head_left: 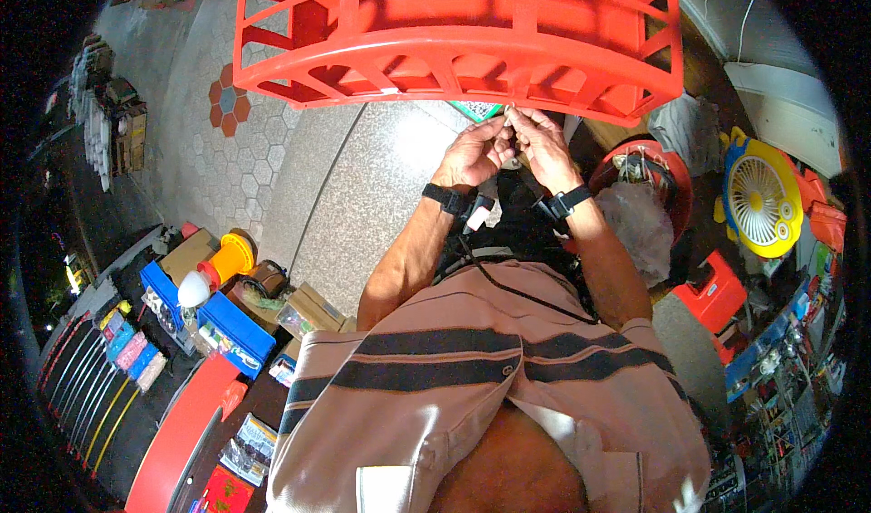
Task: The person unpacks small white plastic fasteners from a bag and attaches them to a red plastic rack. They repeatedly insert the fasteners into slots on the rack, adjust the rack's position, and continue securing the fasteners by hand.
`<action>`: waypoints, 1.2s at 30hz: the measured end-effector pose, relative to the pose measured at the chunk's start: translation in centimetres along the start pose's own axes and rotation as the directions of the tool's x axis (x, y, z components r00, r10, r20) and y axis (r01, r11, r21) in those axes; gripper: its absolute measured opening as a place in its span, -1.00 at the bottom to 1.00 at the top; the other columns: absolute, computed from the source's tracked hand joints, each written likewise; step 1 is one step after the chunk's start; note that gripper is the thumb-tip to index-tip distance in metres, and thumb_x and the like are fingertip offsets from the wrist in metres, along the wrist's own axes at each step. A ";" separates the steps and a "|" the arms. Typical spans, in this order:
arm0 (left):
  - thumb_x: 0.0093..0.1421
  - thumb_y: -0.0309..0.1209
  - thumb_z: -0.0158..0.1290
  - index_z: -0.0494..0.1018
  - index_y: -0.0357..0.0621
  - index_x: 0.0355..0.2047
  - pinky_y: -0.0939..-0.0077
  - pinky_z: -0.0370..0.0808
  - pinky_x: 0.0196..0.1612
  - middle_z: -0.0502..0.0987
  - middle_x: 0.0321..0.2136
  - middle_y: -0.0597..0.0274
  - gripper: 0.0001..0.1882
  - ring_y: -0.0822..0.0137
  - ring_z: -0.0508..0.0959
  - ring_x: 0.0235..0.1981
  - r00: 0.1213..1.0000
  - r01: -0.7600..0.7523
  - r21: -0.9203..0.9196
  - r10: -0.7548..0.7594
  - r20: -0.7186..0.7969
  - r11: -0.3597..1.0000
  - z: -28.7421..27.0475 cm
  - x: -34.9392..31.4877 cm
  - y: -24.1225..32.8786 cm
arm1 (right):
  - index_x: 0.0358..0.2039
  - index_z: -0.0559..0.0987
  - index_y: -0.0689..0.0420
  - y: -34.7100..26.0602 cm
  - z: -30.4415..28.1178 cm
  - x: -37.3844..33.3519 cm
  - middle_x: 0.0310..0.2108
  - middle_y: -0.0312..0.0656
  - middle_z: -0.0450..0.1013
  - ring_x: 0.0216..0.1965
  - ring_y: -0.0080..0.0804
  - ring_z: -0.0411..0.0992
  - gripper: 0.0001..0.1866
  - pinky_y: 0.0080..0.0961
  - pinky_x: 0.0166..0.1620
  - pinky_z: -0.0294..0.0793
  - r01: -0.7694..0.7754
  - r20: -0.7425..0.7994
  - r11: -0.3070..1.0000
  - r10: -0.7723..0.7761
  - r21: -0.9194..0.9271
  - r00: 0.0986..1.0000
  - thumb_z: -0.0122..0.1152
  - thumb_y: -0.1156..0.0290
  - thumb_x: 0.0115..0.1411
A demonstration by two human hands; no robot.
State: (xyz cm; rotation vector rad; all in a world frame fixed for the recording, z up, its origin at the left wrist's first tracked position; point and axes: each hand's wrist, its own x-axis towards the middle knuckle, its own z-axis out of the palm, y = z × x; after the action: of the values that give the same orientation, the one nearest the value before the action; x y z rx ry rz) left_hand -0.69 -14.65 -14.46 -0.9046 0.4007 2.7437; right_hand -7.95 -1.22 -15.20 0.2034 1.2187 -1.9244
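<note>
A large red plastic rack (454,43) with slotted sides fills the top of the head view, just beyond my hands. My left hand (478,150) and my right hand (542,141) meet at its lower edge, their fingertips pinched together. Something small and pale seems to be between the fingers, too small to name. Black straps circle both wrists. A green-edged patterned piece (478,110) shows under the rack, left of the fingertips.
At right stand a red basin (687,206) with clear plastic bags, a yellow and blue fan (762,194) and a red plastic piece (712,293). Blue boxes (238,330) and a yellow spool (236,254) sit at left. Speckled floor (363,186) lies ahead.
</note>
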 end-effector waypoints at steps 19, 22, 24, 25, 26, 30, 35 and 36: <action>0.33 -0.31 0.01 0.48 -0.06 -0.14 0.52 0.47 -0.31 0.50 -0.43 0.43 -0.83 0.50 0.41 -0.50 0.997 -0.028 -0.013 0.029 0.077 1.000 0.3 0.5 -0.6 | -0.22 0.56 0.19 -0.3 0.3 -0.5 -0.46 -0.36 0.45 -0.50 -0.65 0.38 -0.81 -0.70 -0.44 0.35 0.112 0.013 0.989 -0.112 -0.095 0.994 0.12 0.33 0.32; 0.32 -0.30 0.02 0.48 -0.06 -0.15 0.52 0.47 -0.31 0.49 -0.44 0.44 -0.83 0.50 0.41 -0.49 0.991 -0.031 0.013 0.029 0.129 0.999 0.0 0.8 -0.5 | -0.20 0.55 0.21 -0.1 0.5 -0.5 -0.47 -0.33 0.45 -0.53 -0.63 0.40 -0.81 -0.70 -0.50 0.35 0.151 -0.015 0.976 -0.155 -0.156 0.988 0.11 0.35 0.32; 0.32 -0.30 0.02 0.48 -0.07 -0.15 0.52 0.47 -0.31 0.48 -0.44 0.44 -0.83 0.50 0.41 -0.48 0.993 -0.031 0.007 0.030 0.112 0.999 -0.3 0.8 -0.6 | -0.24 0.56 0.22 0.0 0.6 -0.7 -0.47 -0.33 0.46 -0.54 -0.65 0.40 -0.82 -0.70 -0.50 0.36 0.168 -0.025 0.971 -0.175 -0.172 0.984 0.14 0.36 0.31; 0.32 -0.30 0.02 0.48 -0.07 -0.15 0.52 0.47 -0.31 0.48 -0.44 0.44 -0.83 0.50 0.41 -0.48 0.996 -0.027 0.007 0.026 0.085 1.000 -0.4 0.9 -0.7 | -0.28 0.57 0.22 0.0 0.6 -0.8 -0.48 -0.34 0.47 -0.54 -0.66 0.40 -0.81 -0.69 -0.50 0.36 0.175 -0.030 0.969 -0.183 -0.176 0.983 0.16 0.35 0.29; 0.33 -0.32 0.00 0.48 -0.10 -0.16 0.51 0.45 -0.32 0.47 -0.45 0.42 -0.82 0.49 0.40 -0.50 0.996 -0.035 0.001 0.035 0.087 0.999 -0.4 0.9 -0.8 | -0.31 0.58 0.23 0.0 0.7 -0.9 -0.48 -0.35 0.48 -0.55 -0.68 0.41 -0.81 -0.69 -0.50 0.36 0.178 -0.029 0.970 -0.185 -0.165 0.982 0.18 0.34 0.28; 0.35 -0.34 -0.05 0.47 -0.15 -0.16 0.48 0.42 -0.35 0.46 -0.47 0.39 -0.82 0.46 0.38 -0.53 0.999 -0.043 -0.013 0.043 0.025 0.999 -0.3 1.0 -1.0 | -0.28 0.57 0.23 0.1 1.0 -0.9 -0.50 -0.32 0.48 -0.62 -0.65 0.38 -0.82 -0.67 -0.56 0.35 0.322 -0.027 0.851 -0.365 -0.414 0.930 0.17 0.36 0.28; 0.35 -0.35 -0.04 0.49 -0.16 -0.19 0.48 0.43 -0.35 0.48 -0.46 0.38 -0.82 0.45 0.40 -0.52 0.998 -0.048 -0.005 0.049 0.028 0.999 0.0 0.5 -0.8 | -0.24 0.55 0.25 0.4 1.5 -1.0 -0.52 -0.28 0.47 -0.63 -0.62 0.39 -0.82 -0.65 -0.58 0.34 0.230 -0.101 0.950 -0.255 -0.212 0.962 0.16 0.39 0.29; 0.35 -0.35 -0.04 0.49 -0.16 -0.20 0.48 0.44 -0.35 0.49 -0.46 0.37 -0.82 0.45 0.41 -0.51 0.998 -0.055 0.008 0.055 0.026 0.998 0.0 0.3 -0.7 | -0.24 0.54 0.25 0.4 1.6 -1.0 -0.52 -0.28 0.46 -0.63 -0.61 0.39 -0.82 -0.65 -0.58 0.34 0.228 -0.099 0.953 -0.252 -0.201 0.963 0.15 0.39 0.29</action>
State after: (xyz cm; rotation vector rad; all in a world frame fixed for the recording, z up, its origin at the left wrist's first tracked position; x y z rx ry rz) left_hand -0.72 -13.91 -14.77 -0.8677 0.4389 2.7979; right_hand -6.59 -1.99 -14.13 0.0781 1.5606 -2.0111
